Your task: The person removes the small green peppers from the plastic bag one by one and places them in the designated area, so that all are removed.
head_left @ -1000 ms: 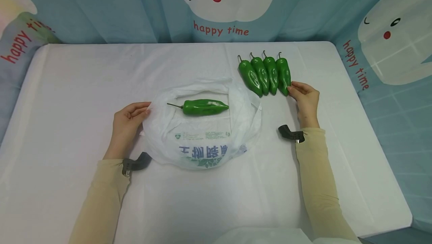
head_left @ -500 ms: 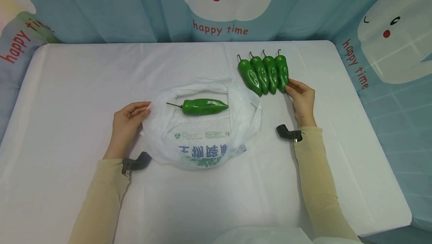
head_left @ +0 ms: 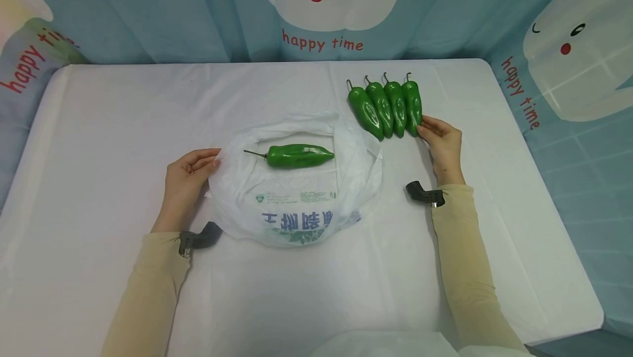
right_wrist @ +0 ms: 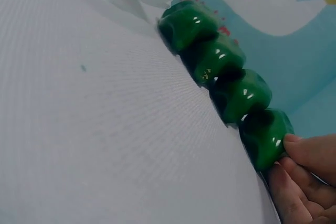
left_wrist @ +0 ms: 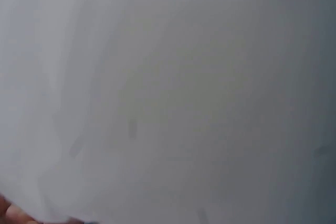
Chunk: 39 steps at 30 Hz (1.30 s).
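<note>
A white plastic bag [head_left: 292, 230] with blue and green print lies at the table's middle, its mouth spread wide. One long green pepper [head_left: 296, 156] lies inside the opening, stem to the left. My left hand [head_left: 187, 184] pinches the bag's left edge between thumb and fingers. Right of the bag, several green peppers [head_left: 363, 110] lie side by side in a row, stems away from me. My right hand [head_left: 445, 145] touches the lower right side of the rightmost pepper [right_wrist: 268, 140] with thumb and fingertips. The bag's pale film [left_wrist: 173, 87] fills most of the left wrist view.
A white cloth [head_left: 99, 115] covers the table. Blue curtains [head_left: 163, 11] with cartoon prints hang beyond its back and sides. A black wrist camera [head_left: 200, 238] sits on each forearm.
My right hand has shifted slightly left and away from me, nudging the rightmost pepper closer to the row. The left hand and the bag stay in place.
</note>
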### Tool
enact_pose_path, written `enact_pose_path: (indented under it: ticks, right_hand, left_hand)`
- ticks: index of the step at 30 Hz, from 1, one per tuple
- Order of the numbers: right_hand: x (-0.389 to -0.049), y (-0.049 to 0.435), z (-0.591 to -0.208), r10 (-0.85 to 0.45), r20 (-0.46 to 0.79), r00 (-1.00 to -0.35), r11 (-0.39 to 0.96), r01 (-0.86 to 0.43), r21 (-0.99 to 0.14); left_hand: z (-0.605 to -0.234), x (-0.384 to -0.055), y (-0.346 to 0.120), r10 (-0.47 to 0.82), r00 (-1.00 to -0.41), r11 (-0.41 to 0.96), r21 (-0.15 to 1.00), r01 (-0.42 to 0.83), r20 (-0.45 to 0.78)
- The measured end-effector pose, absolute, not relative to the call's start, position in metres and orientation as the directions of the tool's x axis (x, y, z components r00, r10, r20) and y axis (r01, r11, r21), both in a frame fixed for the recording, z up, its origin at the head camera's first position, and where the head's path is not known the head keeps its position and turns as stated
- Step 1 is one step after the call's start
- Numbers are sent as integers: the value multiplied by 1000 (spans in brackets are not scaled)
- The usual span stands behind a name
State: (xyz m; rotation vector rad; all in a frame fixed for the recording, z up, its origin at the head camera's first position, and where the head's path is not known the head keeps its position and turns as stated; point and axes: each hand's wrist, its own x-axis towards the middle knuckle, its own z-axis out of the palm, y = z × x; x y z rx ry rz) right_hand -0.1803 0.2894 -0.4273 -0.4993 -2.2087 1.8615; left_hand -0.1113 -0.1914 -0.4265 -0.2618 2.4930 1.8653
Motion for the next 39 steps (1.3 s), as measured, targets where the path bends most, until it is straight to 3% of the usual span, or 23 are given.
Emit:
enact_pose_path:
  ticks: [39]
  right_hand:
    - [-179,286,-428,331,-54,-942,167,115,-979]
  left_hand:
    - [-427,-111,-190,-141,-983,267,952,-150,-115]
